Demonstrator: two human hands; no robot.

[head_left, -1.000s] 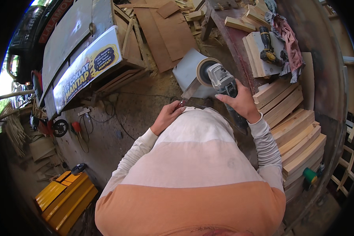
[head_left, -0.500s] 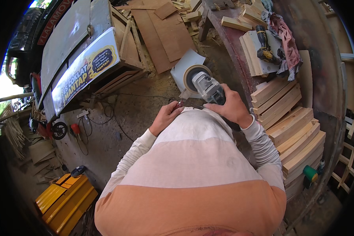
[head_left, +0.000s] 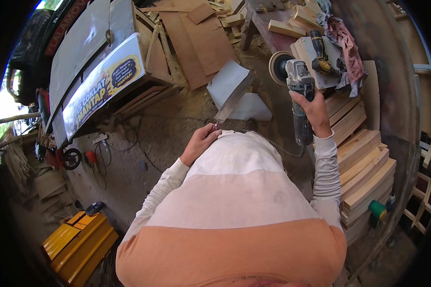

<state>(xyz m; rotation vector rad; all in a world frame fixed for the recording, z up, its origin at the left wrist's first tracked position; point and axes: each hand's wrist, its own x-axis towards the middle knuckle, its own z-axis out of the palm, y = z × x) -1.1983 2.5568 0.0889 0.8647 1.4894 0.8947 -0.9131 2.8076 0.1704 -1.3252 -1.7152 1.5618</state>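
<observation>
My right hand (head_left: pixel 315 111) is wrapped round a grey and black angle grinder (head_left: pixel 300 79), held upright on the right side. A round tan-rimmed disc (head_left: pixel 278 68) is on its upper end, apart from the blade. In front of my waist, my left hand (head_left: pixel 199 145) is closed on the short reddish handle of a metal blade (head_left: pixel 232 101), which points away from me and up to the right. Light grey sheet pieces (head_left: pixel 250 108) appear around and behind the blade. Their exact relation to it is hard to tell.
Stacked wooden boards (head_left: pixel 364 162) stand on the right, near a yellow and black cordless drill (head_left: pixel 319 52) and a crumpled cloth (head_left: pixel 349 52). Plywood sheets (head_left: pixel 196 43) and offcuts lie ahead. A cart with a banner (head_left: pixel 105 86) is left; a yellow box (head_left: pixel 81 244) sits lower left.
My right hand has swung the grinder away from the blade, right and forward, turning it upright. The sheet behind is now more exposed. My left hand and the blade have barely moved.
</observation>
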